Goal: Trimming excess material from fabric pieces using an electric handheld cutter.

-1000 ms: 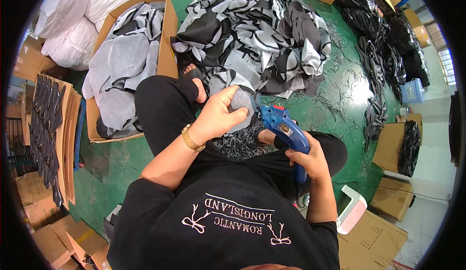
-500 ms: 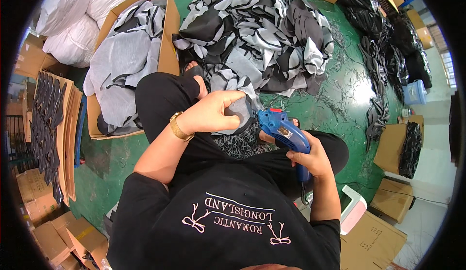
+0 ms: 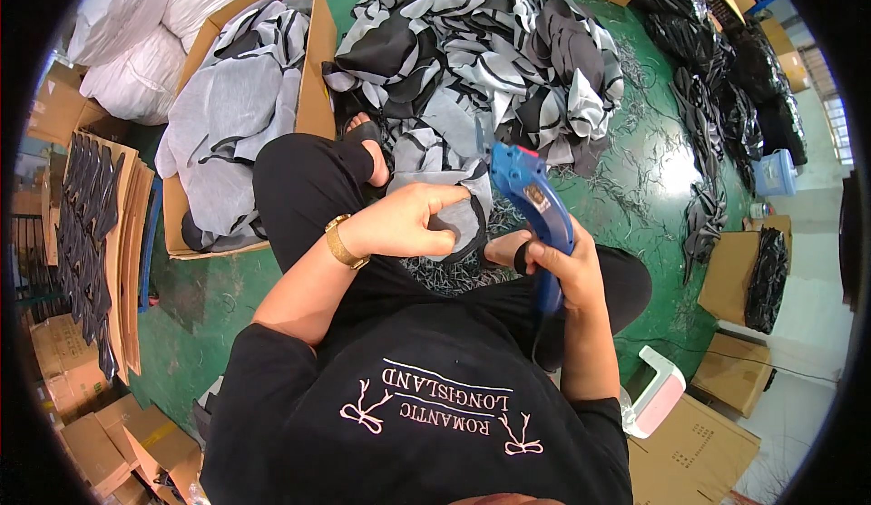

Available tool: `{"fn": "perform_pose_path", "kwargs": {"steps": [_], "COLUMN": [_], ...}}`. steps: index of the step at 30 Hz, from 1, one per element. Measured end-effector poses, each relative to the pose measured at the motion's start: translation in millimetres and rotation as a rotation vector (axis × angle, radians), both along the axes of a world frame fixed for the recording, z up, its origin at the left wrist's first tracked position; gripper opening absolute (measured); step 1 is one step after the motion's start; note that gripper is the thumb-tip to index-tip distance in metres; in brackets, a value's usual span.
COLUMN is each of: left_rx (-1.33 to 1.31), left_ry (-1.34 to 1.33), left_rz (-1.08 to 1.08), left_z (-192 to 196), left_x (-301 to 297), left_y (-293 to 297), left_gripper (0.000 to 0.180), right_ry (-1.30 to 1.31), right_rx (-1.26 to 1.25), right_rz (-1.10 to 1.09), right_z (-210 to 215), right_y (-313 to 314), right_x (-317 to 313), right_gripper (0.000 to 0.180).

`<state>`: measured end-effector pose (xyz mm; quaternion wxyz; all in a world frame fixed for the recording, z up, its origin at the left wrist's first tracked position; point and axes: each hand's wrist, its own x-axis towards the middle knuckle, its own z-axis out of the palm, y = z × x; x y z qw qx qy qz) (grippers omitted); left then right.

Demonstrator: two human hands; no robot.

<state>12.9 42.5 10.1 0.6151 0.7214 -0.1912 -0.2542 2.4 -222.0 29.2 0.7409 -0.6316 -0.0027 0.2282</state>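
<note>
In front of my lap, my left hand (image 3: 408,222) grips a grey and black fabric piece (image 3: 465,219), thumb and index finger pinched on its near left side. My right hand (image 3: 570,264) is wrapped round the handle of blue electric scissors (image 3: 526,183). Their narrow blades point away from me, above and to the right of the piece and apart from it. Beyond my feet lies a large heap of grey, white and black fabric pieces (image 3: 472,60). Thin dark trimmings (image 3: 458,274) cover the floor between my legs.
At left stands an open cardboard box (image 3: 316,78) full of similar grey pieces, with white sacks (image 3: 136,74) behind it. Black plastic bags (image 3: 753,78) line the right side. A white and pink appliance (image 3: 658,396) is near my right elbow.
The electric scissors have swung up and away from the fabric edge, blades now pointing farther forward. My left hand has shifted slightly right and toward me with the fabric piece.
</note>
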Motion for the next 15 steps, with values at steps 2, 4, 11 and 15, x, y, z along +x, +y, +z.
{"fn": "perform_pose_path", "kwargs": {"steps": [2, 4, 11, 15], "left_rx": [-0.019, -0.068, -0.976, -1.089], "left_ry": [-0.014, -0.086, 0.990, 0.980], "left_rz": [0.011, 0.111, 0.481, 0.475], "left_z": [-5, -7, -33, -26], "left_x": [-3, -8, -20, -3], "left_y": [-6, -18, -49, -51], "left_gripper": [0.037, 0.037, 0.034, 0.031], "right_ry": [-0.024, -0.106, -0.166, -0.155], "right_rx": [0.012, -0.106, -0.245, -0.173], "right_rz": [-0.009, -0.012, -0.033, -0.007], "right_z": [4, -1, -4, -2], "right_y": [13, 19, 33, 28], "right_x": [5, 9, 11, 5], "right_gripper": [0.042, 0.043, 0.043, 0.042]}}
